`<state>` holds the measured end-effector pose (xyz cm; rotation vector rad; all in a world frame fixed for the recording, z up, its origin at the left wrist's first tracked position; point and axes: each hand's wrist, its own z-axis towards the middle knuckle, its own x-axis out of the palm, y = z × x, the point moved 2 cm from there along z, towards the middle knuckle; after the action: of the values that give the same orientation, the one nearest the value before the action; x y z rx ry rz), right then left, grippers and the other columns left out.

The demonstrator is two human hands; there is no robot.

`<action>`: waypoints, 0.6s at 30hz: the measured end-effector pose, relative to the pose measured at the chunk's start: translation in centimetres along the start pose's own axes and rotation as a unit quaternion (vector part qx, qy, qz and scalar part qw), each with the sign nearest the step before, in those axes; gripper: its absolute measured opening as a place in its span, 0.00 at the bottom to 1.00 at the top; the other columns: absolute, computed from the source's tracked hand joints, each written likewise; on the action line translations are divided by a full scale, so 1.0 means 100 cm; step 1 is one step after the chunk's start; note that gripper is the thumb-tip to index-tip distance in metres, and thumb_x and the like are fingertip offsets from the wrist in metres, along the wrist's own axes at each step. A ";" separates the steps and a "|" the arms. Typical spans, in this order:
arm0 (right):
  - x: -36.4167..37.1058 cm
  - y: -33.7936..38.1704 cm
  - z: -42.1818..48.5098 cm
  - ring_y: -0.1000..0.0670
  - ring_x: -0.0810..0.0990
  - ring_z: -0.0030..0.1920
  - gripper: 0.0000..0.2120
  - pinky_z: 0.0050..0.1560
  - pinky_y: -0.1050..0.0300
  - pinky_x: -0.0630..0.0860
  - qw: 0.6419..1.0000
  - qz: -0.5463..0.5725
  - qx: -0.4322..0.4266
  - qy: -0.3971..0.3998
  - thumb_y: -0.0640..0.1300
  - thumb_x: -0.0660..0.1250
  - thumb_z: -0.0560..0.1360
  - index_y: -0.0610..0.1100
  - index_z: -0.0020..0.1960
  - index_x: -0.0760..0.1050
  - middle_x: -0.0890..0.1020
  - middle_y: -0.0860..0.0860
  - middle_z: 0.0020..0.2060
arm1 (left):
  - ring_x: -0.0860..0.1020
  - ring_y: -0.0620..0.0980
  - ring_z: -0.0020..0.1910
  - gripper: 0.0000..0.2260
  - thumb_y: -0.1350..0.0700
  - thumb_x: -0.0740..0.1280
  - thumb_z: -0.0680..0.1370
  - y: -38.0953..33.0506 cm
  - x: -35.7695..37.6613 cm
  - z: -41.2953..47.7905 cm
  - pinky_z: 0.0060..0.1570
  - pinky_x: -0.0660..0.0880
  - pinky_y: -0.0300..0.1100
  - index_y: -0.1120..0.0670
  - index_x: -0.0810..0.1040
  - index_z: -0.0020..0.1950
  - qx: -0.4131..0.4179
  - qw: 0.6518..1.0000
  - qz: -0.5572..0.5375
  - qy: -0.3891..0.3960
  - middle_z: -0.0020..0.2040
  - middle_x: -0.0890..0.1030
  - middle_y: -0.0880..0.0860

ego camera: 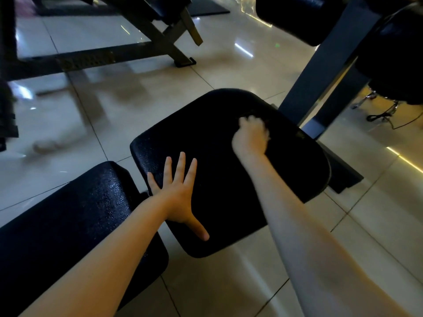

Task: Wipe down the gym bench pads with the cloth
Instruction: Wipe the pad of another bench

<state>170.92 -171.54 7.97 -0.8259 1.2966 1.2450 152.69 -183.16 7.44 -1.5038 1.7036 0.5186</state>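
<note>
A black seat pad (212,138) fills the middle of the head view, and a longer black back pad (68,225) lies at the lower left. My left hand (178,195) rests flat on the seat pad's near left part, fingers spread. My right hand (250,136) is closed and blurred near the pad's far right edge. It grips a dark cloth (270,126) that barely stands out from the black pad; only a dark bunched bit shows beside the fingers.
A dark metal upright (325,72) rises just right of the seat pad, with a base foot (343,177) on the tiled floor. Another bench frame (128,51) stands at the back left. A black roller pad (295,17) hangs at the top right. Cables (384,115) lie far right.
</note>
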 end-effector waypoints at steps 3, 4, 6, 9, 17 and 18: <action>0.016 0.059 -0.037 0.46 0.65 0.70 0.21 0.70 0.46 0.63 0.981 0.014 -0.191 0.016 0.38 0.56 0.78 0.45 0.70 0.69 0.70 0.47 0.69 | 0.18 0.58 0.66 0.73 0.29 0.77 0.53 0.000 0.000 -0.001 0.63 0.27 0.68 0.47 0.19 0.69 -0.005 1.000 -0.009 0.001 0.67 0.16 0.50; 0.019 0.069 -0.047 0.47 0.62 0.73 0.21 0.72 0.48 0.60 0.965 0.024 -0.256 0.040 0.40 0.56 0.79 0.46 0.72 0.67 0.67 0.47 0.72 | 0.18 0.58 0.66 0.73 0.29 0.77 0.53 0.000 0.000 0.000 0.63 0.26 0.69 0.47 0.18 0.69 -0.006 1.000 -0.013 0.001 0.67 0.15 0.51; 0.013 0.063 -0.045 0.48 0.58 0.75 0.22 0.74 0.53 0.53 0.929 0.046 -0.351 0.107 0.40 0.56 0.80 0.45 0.74 0.64 0.63 0.48 0.74 | 0.17 0.58 0.65 0.73 0.28 0.76 0.52 0.002 0.002 0.001 0.63 0.26 0.69 0.46 0.18 0.69 -0.009 1.000 -0.019 0.002 0.66 0.14 0.51; -0.001 0.021 0.003 0.48 0.60 0.75 0.23 0.74 0.56 0.52 0.930 0.077 -0.335 0.130 0.36 0.58 0.78 0.43 0.73 0.66 0.65 0.46 0.74 | 0.16 0.58 0.65 0.73 0.28 0.76 0.52 0.004 0.005 0.003 0.63 0.26 0.71 0.44 0.18 0.69 -0.006 0.999 -0.034 -0.001 0.65 0.14 0.50; 0.005 0.007 0.107 0.38 0.69 0.65 0.18 0.65 0.42 0.66 0.995 -0.023 -0.067 0.069 0.36 0.53 0.77 0.41 0.64 0.72 0.73 0.41 0.63 | 0.17 0.58 0.65 0.72 0.31 0.78 0.53 0.001 0.001 0.004 0.62 0.27 0.71 0.42 0.19 0.68 -0.011 0.999 -0.041 0.010 0.65 0.14 0.48; 0.007 0.018 0.107 0.38 0.68 0.65 0.18 0.66 0.41 0.65 0.996 -0.030 -0.057 0.061 0.36 0.53 0.76 0.41 0.63 0.73 0.72 0.41 0.63 | 0.17 0.58 0.65 0.72 0.31 0.78 0.53 0.000 0.000 0.004 0.62 0.27 0.70 0.42 0.18 0.68 -0.014 0.999 -0.040 0.012 0.65 0.14 0.48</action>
<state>171.60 -160.75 9.29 -1.0296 1.2963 1.2452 152.78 -182.85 7.19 -1.5962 1.6529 0.4863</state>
